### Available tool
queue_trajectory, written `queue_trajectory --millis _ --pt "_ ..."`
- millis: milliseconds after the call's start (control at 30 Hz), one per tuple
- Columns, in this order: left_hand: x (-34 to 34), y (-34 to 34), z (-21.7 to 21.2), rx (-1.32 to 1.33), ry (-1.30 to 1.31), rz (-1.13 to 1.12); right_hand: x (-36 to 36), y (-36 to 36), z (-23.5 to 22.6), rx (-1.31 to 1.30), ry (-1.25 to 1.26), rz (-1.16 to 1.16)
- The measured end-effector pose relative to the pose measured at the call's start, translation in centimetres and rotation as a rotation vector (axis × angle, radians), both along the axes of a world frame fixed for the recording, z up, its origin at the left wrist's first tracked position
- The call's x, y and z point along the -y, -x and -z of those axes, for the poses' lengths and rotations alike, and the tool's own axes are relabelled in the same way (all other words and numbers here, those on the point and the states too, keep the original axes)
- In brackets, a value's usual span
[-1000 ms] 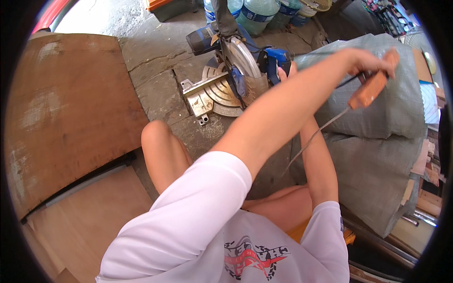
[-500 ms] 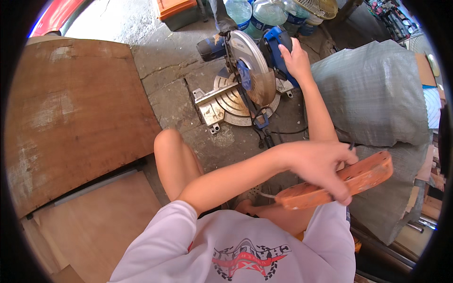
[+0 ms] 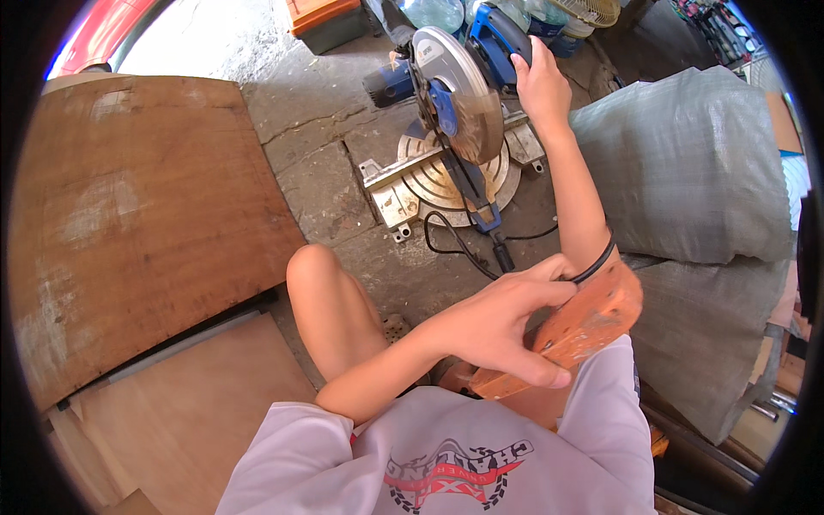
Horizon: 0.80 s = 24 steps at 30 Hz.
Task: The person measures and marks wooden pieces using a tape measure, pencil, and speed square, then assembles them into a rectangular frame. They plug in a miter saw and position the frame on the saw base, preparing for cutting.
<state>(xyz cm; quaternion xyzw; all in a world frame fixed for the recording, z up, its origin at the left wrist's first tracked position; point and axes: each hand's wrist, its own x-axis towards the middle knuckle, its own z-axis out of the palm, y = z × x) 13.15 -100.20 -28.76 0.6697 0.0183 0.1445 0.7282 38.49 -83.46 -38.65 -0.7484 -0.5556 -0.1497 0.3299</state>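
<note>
A blue and silver miter saw [image 3: 463, 94] stands on the ground ahead of me, its round slotted base [image 3: 412, 176] below the blade guard. My right hand [image 3: 542, 84] grips the saw's blue handle [image 3: 500, 39] at the upper right of the saw head. My left arm crosses in front of my body, and my left hand [image 3: 506, 322] holds an orange power strip [image 3: 592, 313] between thumb and fingers. The strip is tilted, and the hand hides part of it. A black cord [image 3: 598, 262] curves past my right forearm by the strip's upper end.
Brown plywood sheets [image 3: 163, 232] lie at the left. A grey tarp-covered pile [image 3: 687, 163] stands at the right. Behind the saw are an orange-lidded box [image 3: 326, 21], large clear water bottles [image 3: 429, 13] and a fan [image 3: 592, 10]. A loose cable [image 3: 451, 249] trails near the saw's base.
The saw head has risen, with my right hand still on its handle. My left hand has brought the power strip leftward and turned it to a steeper slant.
</note>
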Motion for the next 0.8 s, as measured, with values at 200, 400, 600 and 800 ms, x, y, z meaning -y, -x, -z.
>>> queue_trajectory --millis 200,400,600,800 --pt "2.0 0.3 1.9 -0.004 -0.001 -0.007 2.2 0.9 0.6 -0.077 -0.065 -0.03" --pt "2.9 -0.2 2.0 0.042 0.117 0.035 3.7 0.8 0.4 -0.172 -0.054 -0.059" --pt "1.9 0.4 2.3 -0.003 0.138 0.031 18.9 5.9 5.8 -0.563 0.125 -0.284" --pt "2.6 0.2 5.0 -0.015 0.207 0.062 36.1 7.4 4.7 -1.773 0.23 -0.209"
